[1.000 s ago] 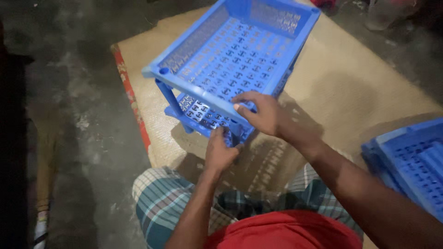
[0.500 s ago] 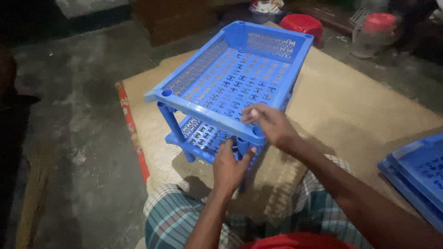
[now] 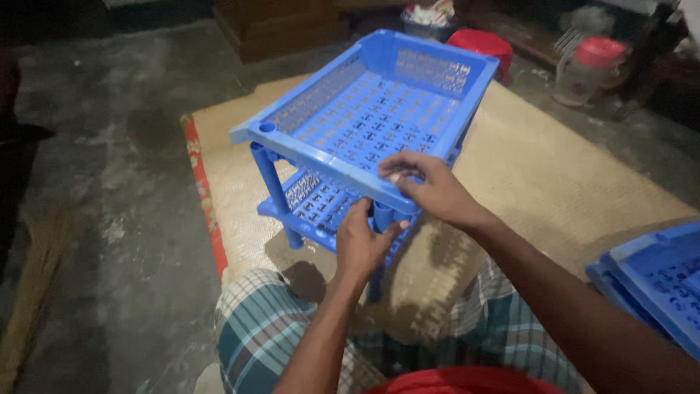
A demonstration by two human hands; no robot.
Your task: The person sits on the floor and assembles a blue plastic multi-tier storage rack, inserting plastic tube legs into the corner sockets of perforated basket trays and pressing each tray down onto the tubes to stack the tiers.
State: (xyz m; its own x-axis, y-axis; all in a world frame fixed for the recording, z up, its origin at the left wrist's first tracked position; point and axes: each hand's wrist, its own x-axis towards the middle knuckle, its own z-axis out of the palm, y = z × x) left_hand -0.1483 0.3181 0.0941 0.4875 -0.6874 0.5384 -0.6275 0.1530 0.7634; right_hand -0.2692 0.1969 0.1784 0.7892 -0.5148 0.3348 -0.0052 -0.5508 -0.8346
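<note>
Seating the top tray [image 3: 364, 109] on its near-corner post [image 3: 381, 217]: left hand [image 3: 362, 244] gripping the post, right hand [image 3: 426, 188] clasping the rim; two tiers joined, spare trays [image 3: 649, 281] unused at the mat's [image 3: 554, 175] right edge.

Dim overhead light; dark, murky edges

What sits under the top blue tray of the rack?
Under the top blue tray a second blue tray shows, joined by blue posts. The left hand grips the near post; the right hand holds the rim. The lower tray's far half is covered.
</note>
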